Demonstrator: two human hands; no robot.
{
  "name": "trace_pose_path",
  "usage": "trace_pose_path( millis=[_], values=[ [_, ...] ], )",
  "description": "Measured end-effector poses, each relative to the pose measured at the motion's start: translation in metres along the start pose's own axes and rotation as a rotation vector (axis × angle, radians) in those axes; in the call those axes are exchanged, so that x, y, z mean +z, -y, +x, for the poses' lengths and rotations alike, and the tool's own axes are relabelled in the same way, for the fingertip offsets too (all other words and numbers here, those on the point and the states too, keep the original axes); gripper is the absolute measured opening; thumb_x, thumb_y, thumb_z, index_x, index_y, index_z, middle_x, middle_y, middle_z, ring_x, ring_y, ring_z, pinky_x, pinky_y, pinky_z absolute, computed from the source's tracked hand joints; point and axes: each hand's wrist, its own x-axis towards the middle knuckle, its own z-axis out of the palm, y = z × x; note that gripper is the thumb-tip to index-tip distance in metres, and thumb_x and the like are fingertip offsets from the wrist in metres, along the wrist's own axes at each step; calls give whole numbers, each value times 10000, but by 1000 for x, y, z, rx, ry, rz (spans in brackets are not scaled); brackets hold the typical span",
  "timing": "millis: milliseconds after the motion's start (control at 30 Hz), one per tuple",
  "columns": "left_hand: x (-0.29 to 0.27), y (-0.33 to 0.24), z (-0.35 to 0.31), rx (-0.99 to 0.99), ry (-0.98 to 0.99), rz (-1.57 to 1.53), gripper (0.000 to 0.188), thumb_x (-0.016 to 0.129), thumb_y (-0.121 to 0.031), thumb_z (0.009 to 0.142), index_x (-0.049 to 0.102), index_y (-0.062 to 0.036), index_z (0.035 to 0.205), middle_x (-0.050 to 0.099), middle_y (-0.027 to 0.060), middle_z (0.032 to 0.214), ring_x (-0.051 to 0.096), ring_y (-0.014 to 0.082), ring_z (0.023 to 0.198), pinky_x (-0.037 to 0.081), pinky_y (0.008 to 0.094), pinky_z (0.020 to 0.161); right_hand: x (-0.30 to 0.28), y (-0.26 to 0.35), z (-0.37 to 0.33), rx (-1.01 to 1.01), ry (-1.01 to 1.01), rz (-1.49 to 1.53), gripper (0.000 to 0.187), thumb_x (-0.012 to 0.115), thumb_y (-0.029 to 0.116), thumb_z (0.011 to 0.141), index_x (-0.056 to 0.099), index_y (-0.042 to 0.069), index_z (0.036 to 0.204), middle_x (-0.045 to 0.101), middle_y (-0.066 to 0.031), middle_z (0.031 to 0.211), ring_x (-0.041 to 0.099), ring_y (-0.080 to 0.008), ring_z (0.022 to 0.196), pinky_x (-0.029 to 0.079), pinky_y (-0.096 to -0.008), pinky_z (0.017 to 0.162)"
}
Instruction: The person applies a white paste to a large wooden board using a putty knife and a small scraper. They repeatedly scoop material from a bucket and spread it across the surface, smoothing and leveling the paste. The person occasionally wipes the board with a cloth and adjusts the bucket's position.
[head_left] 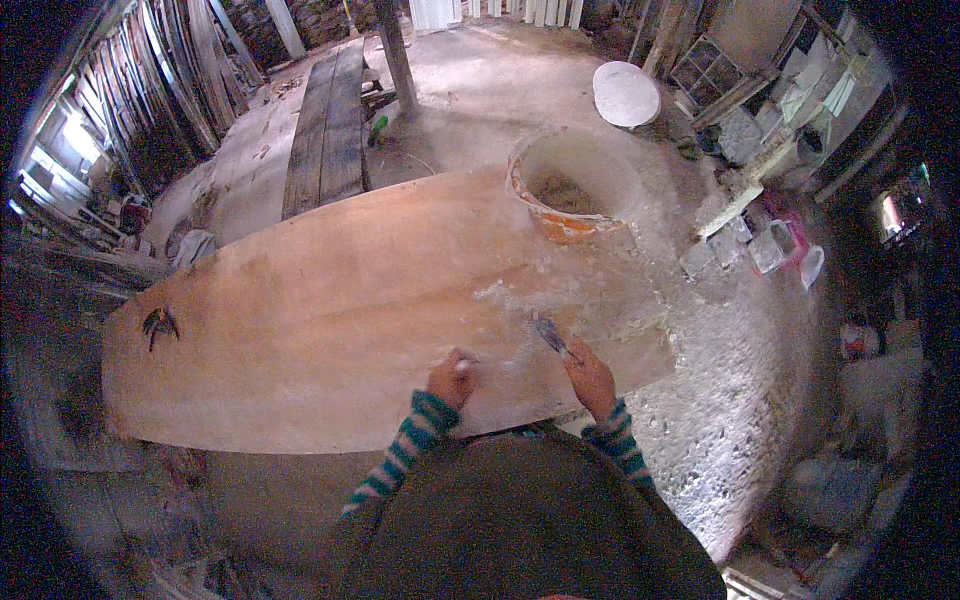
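Observation:
My right hand [591,380] grips a small flat-bladed scraper [549,335], its grey blade pointing away from me and slightly left over the board. To its left, my left hand [452,378] is closed just above the board's near part. A bit of white shows at its fingers, too small to name. Under both hands spreads a wide reddish-brown wooden board [300,320], dusted with white powder. White crumbs [490,291] lie on it beyond my hands. At the board's far right stands an orange-sided bucket [568,229], pale inside, with brownish material at its bottom.
A dark claw-shaped object [160,325] rests at the board's left end. Beyond the board are a plank bench [328,130], a wooden post [395,60] and a round white disc [626,94]. Rough white material [720,410] covers the ground at right, below several pale blocks [708,258].

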Motion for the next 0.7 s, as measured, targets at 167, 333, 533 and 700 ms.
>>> trace_pose_path(
  millis=[167, 333, 533, 700],
  values=[
    [103, -51, 70, 34, 206, 72, 239, 571, -242, 815, 537, -34, 927, 607, 168, 748, 581, 346, 668, 471, 424, 624, -39, -45, -42, 62, -94, -94, 265, 524, 315, 862, 549, 83, 988, 608, -179, 805, 594, -344, 739, 454, -400, 626],
    [167, -67, 76, 67, 126, -939, 182, 557, -149, 840, 523, -22, 965, 567, 58, 779, 548, 162, 693, 479, 311, 642, -64, -63, -42, 193, -193, -23, 250, 522, 290, 874, 543, 66, 982, 571, -123, 689, 547, -236, 613, 427, -350, 568],
    [10, 0, 25, 55, -277, -133, 155, 526, -54, 791, 572, -24, 936, 611, 153, 852, 608, 276, 783, 486, 353, 691, -86, -84, -33, 72, -252, -3, 230, 510, 264, 884, 541, 68, 1000, 556, -97, 661, 517, -178, 584, 404, -315, 530],
    [-19, 27, -11, -242, -131, 733, 181, 516, -164, 807, 560, -42, 933, 609, 182, 853, 603, 329, 789, 485, 420, 676, -89, -83, -23, 12, -115, 15, 216, 510, 261, 884, 546, 82, 1000, 557, -89, 648, 519, -184, 553, 397, -314, 511]
  ],
)
